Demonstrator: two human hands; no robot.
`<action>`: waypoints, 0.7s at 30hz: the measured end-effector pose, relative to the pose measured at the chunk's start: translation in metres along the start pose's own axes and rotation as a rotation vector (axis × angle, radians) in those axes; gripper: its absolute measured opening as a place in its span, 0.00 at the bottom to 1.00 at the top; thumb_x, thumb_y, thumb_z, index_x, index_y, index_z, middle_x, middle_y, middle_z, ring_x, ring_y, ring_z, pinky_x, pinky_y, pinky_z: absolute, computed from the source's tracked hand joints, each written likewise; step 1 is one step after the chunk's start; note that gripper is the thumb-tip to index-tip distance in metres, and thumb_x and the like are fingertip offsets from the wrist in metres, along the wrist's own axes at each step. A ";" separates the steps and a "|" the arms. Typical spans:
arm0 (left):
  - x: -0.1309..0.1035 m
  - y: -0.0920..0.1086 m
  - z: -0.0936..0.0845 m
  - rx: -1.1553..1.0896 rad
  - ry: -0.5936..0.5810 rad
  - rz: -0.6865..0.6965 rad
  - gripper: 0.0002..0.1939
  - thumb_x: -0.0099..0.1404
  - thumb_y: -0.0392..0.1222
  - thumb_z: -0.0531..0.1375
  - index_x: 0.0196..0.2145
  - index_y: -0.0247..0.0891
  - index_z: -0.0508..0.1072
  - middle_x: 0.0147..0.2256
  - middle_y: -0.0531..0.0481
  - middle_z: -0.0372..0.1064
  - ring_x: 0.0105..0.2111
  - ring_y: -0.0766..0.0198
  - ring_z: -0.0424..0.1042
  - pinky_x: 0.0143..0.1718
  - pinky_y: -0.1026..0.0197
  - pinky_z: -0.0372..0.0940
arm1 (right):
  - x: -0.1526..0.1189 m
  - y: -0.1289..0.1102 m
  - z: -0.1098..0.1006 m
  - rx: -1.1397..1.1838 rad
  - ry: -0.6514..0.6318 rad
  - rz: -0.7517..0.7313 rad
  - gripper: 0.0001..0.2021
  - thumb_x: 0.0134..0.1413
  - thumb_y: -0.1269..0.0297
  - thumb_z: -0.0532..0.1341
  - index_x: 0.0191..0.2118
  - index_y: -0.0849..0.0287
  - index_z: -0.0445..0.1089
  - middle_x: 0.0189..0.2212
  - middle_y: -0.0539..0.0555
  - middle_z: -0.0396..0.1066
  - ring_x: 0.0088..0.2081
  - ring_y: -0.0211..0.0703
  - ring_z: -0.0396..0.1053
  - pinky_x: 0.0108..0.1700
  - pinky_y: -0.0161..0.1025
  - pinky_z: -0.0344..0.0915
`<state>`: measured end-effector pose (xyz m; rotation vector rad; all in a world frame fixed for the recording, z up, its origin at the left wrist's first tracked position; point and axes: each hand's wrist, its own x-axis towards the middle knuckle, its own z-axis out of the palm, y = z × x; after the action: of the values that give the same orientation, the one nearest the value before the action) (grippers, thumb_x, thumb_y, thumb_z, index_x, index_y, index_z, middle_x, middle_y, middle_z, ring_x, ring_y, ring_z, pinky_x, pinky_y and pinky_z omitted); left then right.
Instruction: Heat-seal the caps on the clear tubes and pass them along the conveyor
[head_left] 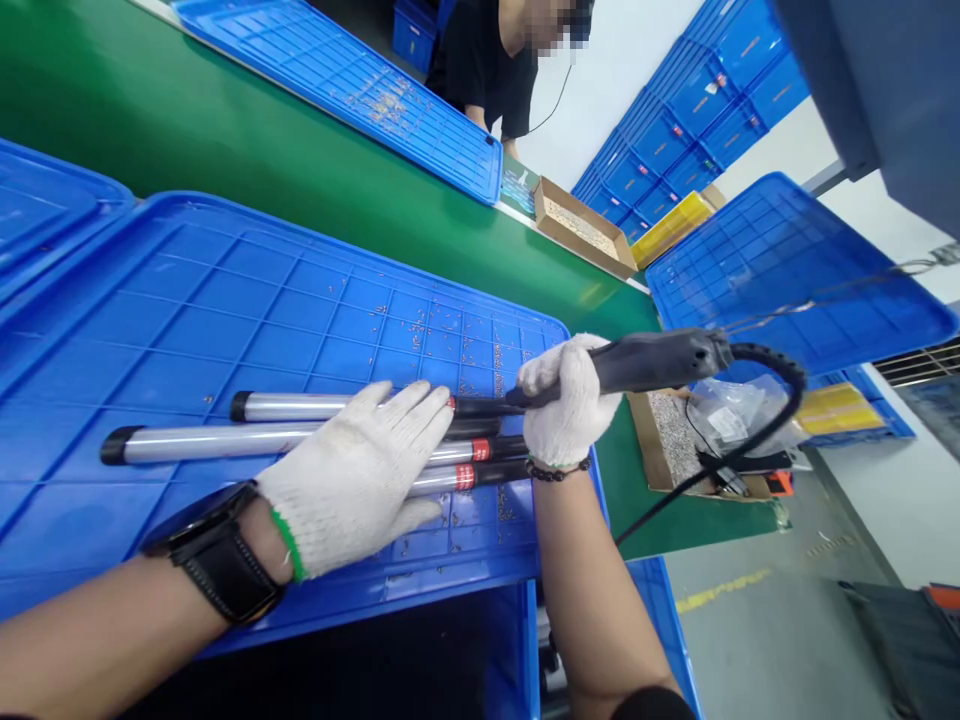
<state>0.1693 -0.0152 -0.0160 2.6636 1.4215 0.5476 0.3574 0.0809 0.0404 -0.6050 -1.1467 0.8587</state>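
Note:
My left hand (360,470), in a white knit glove with a green cuff, lies flat with fingers stretched across several silver tubes (217,441). The tubes have black ends and red labels, and they rest side by side on a blue plastic lid (225,290). Wrapped round a black corded electric screwdriver (652,360) is my gloved right hand (566,400). The tool lies nearly level, its narrow front end toward the tubes' black right ends. Whether its tip touches a tube I cannot tell. Many small screws (495,365) are scattered over the lid.
A cardboard box of small parts (667,440) and a clear plastic bag (742,410) stand right on the green table (622,310). The tool's black cable (697,475) loops down there. Across the table a person (487,70) stands by another blue lid (337,90). Blue bins (697,110) are stacked behind.

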 end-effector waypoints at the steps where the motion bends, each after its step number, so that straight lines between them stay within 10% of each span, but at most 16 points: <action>1: -0.001 0.001 0.001 0.003 0.013 0.004 0.47 0.71 0.59 0.70 0.76 0.24 0.69 0.74 0.22 0.67 0.74 0.25 0.66 0.76 0.25 0.59 | 0.002 0.003 -0.002 -0.002 0.008 0.005 0.12 0.64 0.59 0.73 0.40 0.51 0.67 0.19 0.38 0.61 0.17 0.36 0.58 0.23 0.35 0.63; 21: -0.010 0.013 0.003 0.103 0.087 0.009 0.38 0.64 0.45 0.72 0.69 0.27 0.76 0.70 0.25 0.72 0.65 0.28 0.73 0.68 0.24 0.67 | -0.005 0.015 -0.003 -0.027 0.005 0.149 0.14 0.62 0.54 0.74 0.38 0.51 0.69 0.18 0.40 0.62 0.17 0.37 0.59 0.22 0.38 0.64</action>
<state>0.1751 -0.0304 -0.0184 2.7584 1.5002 0.6153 0.3554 0.0855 0.0248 -0.7214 -1.1203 0.9691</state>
